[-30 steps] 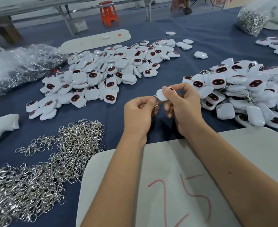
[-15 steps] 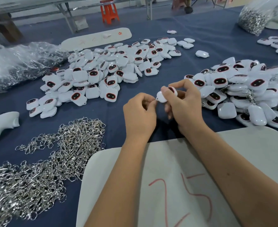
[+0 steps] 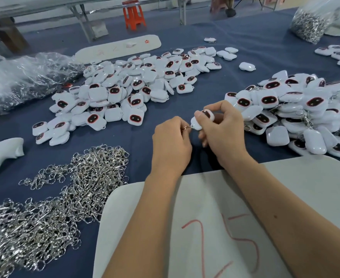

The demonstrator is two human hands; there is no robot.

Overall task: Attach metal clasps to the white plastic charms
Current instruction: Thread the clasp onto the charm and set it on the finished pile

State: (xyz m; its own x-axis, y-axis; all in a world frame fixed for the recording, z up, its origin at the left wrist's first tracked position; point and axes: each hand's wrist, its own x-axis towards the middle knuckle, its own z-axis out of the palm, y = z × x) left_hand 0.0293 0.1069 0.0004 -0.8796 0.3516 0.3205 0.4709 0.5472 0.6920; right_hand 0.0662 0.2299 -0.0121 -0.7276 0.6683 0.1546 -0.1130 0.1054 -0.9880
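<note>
Fingers of the right hand (image 3: 223, 135) pinch one white charm (image 3: 202, 121) above the middle of the bench (image 3: 255, 43), its dark face turned up. The left hand (image 3: 172, 143), just beside it, has its fingers curled on a small metal clasp (image 3: 186, 127) that touches the charm's lower corner. A heap of loose clasps (image 3: 50, 197) lies at the near left edge. Bare charms (image 3: 129, 91) pile toward the far middle; charms with clasps (image 3: 305, 113) pile at the right edge. Both forearms cross a white board (image 3: 315, 187) at the near edge.
</note>
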